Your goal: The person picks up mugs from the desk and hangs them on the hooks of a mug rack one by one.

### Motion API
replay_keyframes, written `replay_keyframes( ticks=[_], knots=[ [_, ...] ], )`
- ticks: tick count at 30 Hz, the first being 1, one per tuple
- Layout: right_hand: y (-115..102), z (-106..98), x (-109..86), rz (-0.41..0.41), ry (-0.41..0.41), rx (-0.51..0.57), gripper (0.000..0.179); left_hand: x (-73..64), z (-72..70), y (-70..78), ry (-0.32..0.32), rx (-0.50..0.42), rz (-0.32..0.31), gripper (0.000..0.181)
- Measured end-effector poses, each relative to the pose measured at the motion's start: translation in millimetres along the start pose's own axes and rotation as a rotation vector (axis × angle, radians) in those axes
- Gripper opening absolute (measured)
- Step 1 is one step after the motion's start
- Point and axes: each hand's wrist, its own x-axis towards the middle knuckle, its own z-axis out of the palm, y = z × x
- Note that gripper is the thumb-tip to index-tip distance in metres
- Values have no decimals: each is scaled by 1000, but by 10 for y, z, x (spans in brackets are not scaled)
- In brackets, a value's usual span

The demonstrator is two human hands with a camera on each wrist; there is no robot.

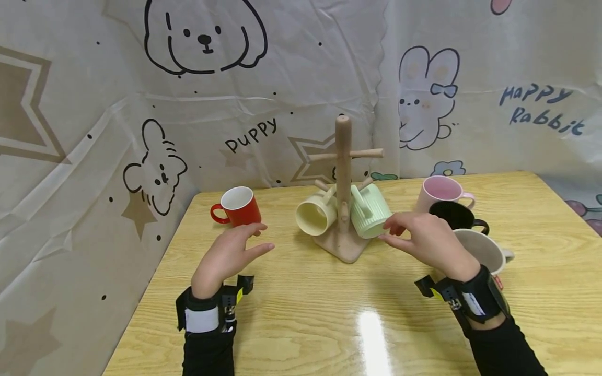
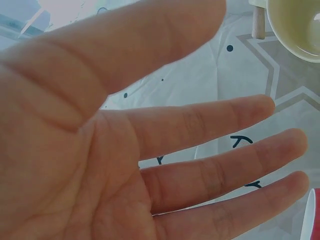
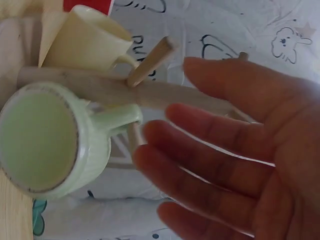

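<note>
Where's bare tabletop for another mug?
Free: table between both sleeves, in front of rack; narrower gap between red mug and cream mug. Crowded: right hand beside green mug; rightward, pink mug, black mug and beige mug cluster.

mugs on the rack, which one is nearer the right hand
The pale green mug, on the right of the wooden rack; the cream mug hangs on the left, farther from the right hand.

Head view: from your head, forward and down over the table (image 1: pixel 301 324).
Left wrist view: close by your left hand (image 1: pixel 230 252), turned sideways, looking past it to the printed cloth (image 1: pixel 301 68).
Right wrist view: close by your right hand (image 1: pixel 430 240), sideways toward the wooden rack (image 1: pixel 344 143).
Shared by all three: cream mug (image 1: pixel 314 215), red mug (image 1: pixel 243 209).
</note>
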Motion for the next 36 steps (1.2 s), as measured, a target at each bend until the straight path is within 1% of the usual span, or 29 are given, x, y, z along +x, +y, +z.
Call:
replay_keyframes(
  ticks=[2, 5, 6, 7, 9, 11, 12, 13, 15, 16, 18, 19, 22, 24, 26, 29, 31, 33, 36],
  knots=[
    [-3, 2, 5, 27, -52, -10, 20, 4, -2, -26, -3, -3, 0, 48],
    [6, 0, 3, 57, -96, -9, 21, 12, -20, -105, 13, -33, -3, 48],
    [11, 0, 1, 61, -104, -6, 21, 18, -33, -150, 30, -52, -12, 48],
    [18, 2, -1, 65, -111, -3, 21, 27, -52, -201, 62, -77, -27, 48],
    [34, 14, -5, 71, -123, 3, 22, 55, -114, -337, 125, -134, -82, 49],
    [48, 33, -5, 68, -129, 3, 22, 103, -196, -510, 186, -185, -147, 49],
    [54, 41, -3, 66, -132, 4, 22, 138, -239, -612, 210, -203, -178, 49],
    [59, 50, -1, 65, -136, 5, 22, 180, -285, -714, 220, -215, -218, 49],
    [67, 63, 3, 62, -145, 5, 22, 283, -357, -936, 201, -210, -285, 49],
    [69, 67, 8, 62, -151, 8, 22, 344, -378, -1049, 180, -200, -313, 50],
    [71, 74, 15, 65, -163, 11, 23, 468, -378, -1278, 135, -184, -358, 52],
    [70, 77, 18, 67, -167, 13, 23, 528, -356, -1384, 109, -178, -375, 53],
    [68, 86, 18, 75, -180, 20, 24, 677, -213, -1672, 53, -168, -366, 55],
    [67, 99, 18, 78, -188, 26, 24, 740, -91, -1813, 40, -163, -349, 53],
    [64, 117, 19, 81, -200, 37, 25, 771, 13, -1906, 48, -154, -349, 47],
    [64, 143, 22, 78, -207, 44, 26, 783, 105, -1960, 96, -146, -371, 35],
    [72, 148, 21, 76, -206, 39, 26, 788, 118, -1959, 117, -135, -377, 30],
    [86, 144, 20, 74, -199, 30, 25, 794, 105, -1939, 114, -113, -364, 27],
    [115, 125, 25, 73, -185, 12, 25, 805, 56, -1880, 91, -77, -306, 26]
  ],
)
